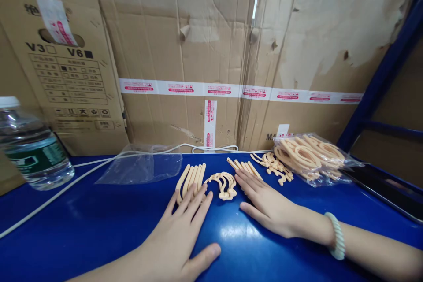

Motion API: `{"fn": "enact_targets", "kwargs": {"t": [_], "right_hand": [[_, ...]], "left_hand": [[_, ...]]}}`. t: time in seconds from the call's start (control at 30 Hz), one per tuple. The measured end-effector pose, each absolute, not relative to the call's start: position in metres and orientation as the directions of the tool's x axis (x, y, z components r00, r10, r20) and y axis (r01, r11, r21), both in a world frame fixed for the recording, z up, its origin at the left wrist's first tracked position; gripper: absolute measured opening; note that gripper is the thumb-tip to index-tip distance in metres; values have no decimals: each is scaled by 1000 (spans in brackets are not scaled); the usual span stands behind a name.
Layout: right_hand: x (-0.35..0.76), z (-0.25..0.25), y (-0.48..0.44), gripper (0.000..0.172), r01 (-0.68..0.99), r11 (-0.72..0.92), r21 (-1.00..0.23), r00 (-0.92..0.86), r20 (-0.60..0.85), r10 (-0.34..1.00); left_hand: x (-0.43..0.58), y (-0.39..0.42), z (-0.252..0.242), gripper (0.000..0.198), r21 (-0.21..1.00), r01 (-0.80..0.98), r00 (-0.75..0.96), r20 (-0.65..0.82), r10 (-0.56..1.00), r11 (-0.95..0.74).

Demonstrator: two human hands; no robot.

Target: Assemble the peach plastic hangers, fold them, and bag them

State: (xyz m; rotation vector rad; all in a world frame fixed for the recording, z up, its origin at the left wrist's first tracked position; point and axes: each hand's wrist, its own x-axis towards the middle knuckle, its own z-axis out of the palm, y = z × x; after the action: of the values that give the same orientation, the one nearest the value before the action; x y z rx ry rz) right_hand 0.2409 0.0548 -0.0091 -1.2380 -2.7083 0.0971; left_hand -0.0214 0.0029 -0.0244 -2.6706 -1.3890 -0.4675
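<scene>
Holding loopy cream pieces [309, 152], a crinkly clear plastic bag [348, 167] lies nearby; the bare left hand [180, 227] and right hand [269, 202], both open, touch smooth cream sticks [193, 175].

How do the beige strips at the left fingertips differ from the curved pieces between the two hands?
The strips lie side by side and run mostly straight; the curved pieces arch and bunch together. The left hand partly covers the strips, while the curved pieces are mostly in plain view. Both are pale beige and rest on the blue tabletop.
</scene>
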Motion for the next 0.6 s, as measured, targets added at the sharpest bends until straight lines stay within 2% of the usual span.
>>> {"fn": "enact_targets", "kwargs": {"t": [0.27,0.43,0.6], "right_hand": [[254,-5,95,69,781,613,-121,-604,103,790],[231,12,75,62,674,726,-136,-689,238,685],[197,13,52,61,590,798,-119,-789,124,602]], "left_hand": [[-31,22,-22,77,50,823,533,276,800,-566],[-34,26,-25,74,53,812,544,296,785,-582],[-33,25,-26,75,44,824,534,273,800,-565]]}}
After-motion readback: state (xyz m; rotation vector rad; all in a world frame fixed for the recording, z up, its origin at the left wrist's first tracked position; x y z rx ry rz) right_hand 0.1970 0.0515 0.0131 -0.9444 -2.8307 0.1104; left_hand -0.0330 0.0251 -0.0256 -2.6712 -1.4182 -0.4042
